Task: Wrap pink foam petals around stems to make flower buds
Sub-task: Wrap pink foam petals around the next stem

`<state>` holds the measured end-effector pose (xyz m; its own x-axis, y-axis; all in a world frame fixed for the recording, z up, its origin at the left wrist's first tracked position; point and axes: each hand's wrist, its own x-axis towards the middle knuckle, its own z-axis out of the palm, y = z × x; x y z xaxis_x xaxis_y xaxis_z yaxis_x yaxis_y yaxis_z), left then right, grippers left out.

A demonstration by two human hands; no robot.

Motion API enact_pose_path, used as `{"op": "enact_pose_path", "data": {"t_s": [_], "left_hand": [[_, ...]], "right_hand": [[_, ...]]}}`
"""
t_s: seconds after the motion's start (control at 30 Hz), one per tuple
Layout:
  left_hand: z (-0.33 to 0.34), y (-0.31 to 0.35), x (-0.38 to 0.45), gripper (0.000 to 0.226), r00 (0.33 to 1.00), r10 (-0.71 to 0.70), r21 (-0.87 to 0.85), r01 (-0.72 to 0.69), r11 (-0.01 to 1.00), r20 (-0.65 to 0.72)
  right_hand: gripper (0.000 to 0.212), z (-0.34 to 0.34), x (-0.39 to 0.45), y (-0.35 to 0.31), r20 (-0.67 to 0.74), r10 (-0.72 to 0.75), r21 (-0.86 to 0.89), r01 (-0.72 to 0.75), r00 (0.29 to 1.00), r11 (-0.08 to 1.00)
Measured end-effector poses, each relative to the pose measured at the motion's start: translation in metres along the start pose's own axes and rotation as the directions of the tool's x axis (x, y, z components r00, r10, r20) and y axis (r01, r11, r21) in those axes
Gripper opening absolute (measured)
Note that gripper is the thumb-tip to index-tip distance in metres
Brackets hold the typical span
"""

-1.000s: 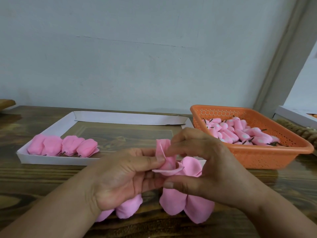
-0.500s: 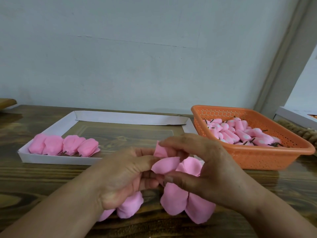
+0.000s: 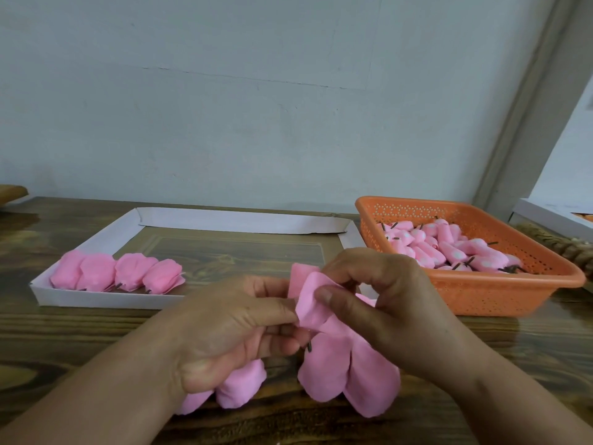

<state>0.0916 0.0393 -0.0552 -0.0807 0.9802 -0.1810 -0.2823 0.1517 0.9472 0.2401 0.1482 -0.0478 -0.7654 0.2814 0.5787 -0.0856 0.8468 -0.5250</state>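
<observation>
A pink foam flower bud (image 3: 309, 293) is held between both hands above the wooden table. My left hand (image 3: 224, 332) grips its base, with thumb and fingers closed around it; a short dark stem (image 3: 309, 347) pokes out below. My right hand (image 3: 382, 303) pinches a petal with thumb and forefinger and folds it over the bud. Loose pink petals (image 3: 346, 374) hang from the same piece under my right hand, and more pink petals (image 3: 239, 387) show under my left palm.
A shallow white cardboard tray (image 3: 106, 298) at the left holds several finished pink buds (image 3: 118, 276). An orange plastic basket (image 3: 487, 290) at the right holds several small pink cores with dark stems (image 3: 449, 247). A white box edge (image 3: 545, 216) sits far right.
My right hand has drawn a petal up and over the bud, from lying flat below to being wrapped against its top. My left hand keeps its grip.
</observation>
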Motion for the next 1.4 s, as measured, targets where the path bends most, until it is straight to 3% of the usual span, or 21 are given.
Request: {"op": "enact_pose_path", "data": {"t_s": [0.4, 0.5, 0.73, 0.87, 1.0, 1.03, 1.17, 1.27, 1.4], "left_hand": [[-0.005, 0.000, -0.003, 0.020, 0.990, 0.080, 0.078, -0.089, 0.993, 0.116], [-0.002, 0.000, -0.005, 0.028, 0.984, 0.092, 0.077, -0.104, 0.992, 0.149], [0.009, -0.008, -0.003, 0.031, 0.986, 0.158, 0.180, -0.145, 0.973, -0.058], [0.008, -0.004, -0.006, 0.032, 0.985, 0.165, 0.195, -0.152, 0.969, -0.053], [0.007, -0.001, -0.009, 0.006, 0.984, 0.181, 0.326, -0.171, 0.930, 0.001], [0.007, -0.002, -0.009, 0.012, 0.984, 0.177, 0.370, -0.171, 0.913, 0.019], [0.010, -0.002, -0.010, 0.029, 0.989, 0.139, 0.461, -0.142, 0.876, 0.040], [0.011, -0.004, -0.008, 0.027, 0.989, 0.141, 0.483, -0.145, 0.863, 0.045], [0.013, -0.006, -0.007, 0.023, 0.986, 0.165, 0.433, -0.160, 0.887, 0.028]], "right_hand": [[0.014, 0.007, -0.002, -0.004, -0.095, 0.025, -0.090, -0.034, 0.995, 0.995], [0.015, 0.006, -0.002, -0.004, -0.110, 0.030, -0.090, -0.040, 0.993, 0.995], [0.016, 0.008, -0.002, -0.003, -0.110, 0.051, -0.085, -0.060, 0.993, 0.995], [0.005, 0.003, 0.000, -0.003, -0.122, 0.058, -0.036, -0.062, 0.991, 0.997], [0.050, -0.013, 0.002, 0.005, 0.064, 0.149, 0.166, -0.158, 0.987, 0.974], [0.054, -0.015, 0.003, 0.005, 0.114, 0.159, 0.215, -0.181, 0.981, 0.960], [0.032, -0.012, 0.002, 0.002, 0.162, 0.155, 0.291, -0.197, 0.975, 0.936], [0.014, -0.009, 0.003, 0.000, 0.159, 0.166, 0.329, -0.210, 0.973, 0.921], [0.004, -0.007, 0.004, 0.000, 0.095, 0.224, 0.372, -0.243, 0.970, 0.896]]}}
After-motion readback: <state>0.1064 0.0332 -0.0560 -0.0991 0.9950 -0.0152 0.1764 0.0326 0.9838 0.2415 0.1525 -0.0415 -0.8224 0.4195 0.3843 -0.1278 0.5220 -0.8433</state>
